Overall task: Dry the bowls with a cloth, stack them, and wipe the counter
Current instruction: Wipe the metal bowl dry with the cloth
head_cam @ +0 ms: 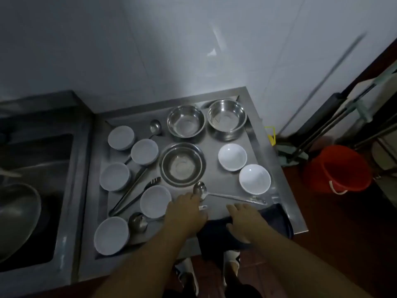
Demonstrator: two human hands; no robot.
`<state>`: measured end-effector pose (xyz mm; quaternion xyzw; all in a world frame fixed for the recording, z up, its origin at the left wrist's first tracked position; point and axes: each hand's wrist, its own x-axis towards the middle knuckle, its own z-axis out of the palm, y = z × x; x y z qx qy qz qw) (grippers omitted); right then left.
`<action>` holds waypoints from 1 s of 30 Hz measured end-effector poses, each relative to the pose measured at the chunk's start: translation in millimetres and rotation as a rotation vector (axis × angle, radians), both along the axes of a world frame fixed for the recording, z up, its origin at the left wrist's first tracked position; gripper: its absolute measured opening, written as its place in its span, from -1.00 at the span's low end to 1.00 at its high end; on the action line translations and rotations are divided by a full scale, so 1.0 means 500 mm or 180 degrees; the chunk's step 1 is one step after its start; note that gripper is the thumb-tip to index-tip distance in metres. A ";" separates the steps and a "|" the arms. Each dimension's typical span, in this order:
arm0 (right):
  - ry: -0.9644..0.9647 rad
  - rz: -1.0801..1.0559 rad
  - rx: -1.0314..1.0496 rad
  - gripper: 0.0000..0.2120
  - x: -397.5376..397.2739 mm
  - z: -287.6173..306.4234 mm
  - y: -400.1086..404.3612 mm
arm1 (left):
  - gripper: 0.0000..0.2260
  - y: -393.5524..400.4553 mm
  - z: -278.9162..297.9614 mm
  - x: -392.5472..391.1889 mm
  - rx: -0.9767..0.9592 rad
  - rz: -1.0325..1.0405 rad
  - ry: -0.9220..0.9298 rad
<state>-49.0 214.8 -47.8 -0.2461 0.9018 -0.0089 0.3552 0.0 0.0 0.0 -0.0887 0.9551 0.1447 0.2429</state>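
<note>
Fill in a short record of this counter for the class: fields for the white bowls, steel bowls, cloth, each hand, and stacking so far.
white bowls: seven, five left, two right, e.g.
steel bowls: three, e.g.
cloth: dark, at the counter's front right edge
left hand: open, near a ladle
right hand: open, resting on the cloth
stacking: none stacked yet

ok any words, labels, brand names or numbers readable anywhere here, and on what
None can be read.
steel bowls: no stamp or print visible.
white bowls: plain.
small white tag by the left hand: too small and blurred to tell if it carries text.
red bucket: no label visible.
dark cloth under the right hand: no print visible.
</note>
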 end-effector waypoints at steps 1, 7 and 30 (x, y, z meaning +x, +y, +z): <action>-0.0101 0.0008 0.0052 -0.39 -0.001 -0.009 0.008 | -0.47 0.005 -0.007 0.000 0.0024 -0.0017 -0.0099; -0.0235 0.0247 0.0316 -0.38 0.001 -0.060 0.060 | -0.41 0.033 -0.054 0.034 0.0139 -0.0090 -0.0357; -0.1129 -0.0145 -0.1071 -0.85 -0.012 -0.003 0.141 | -0.51 0.076 0.022 0.015 -0.0156 0.0287 -0.0356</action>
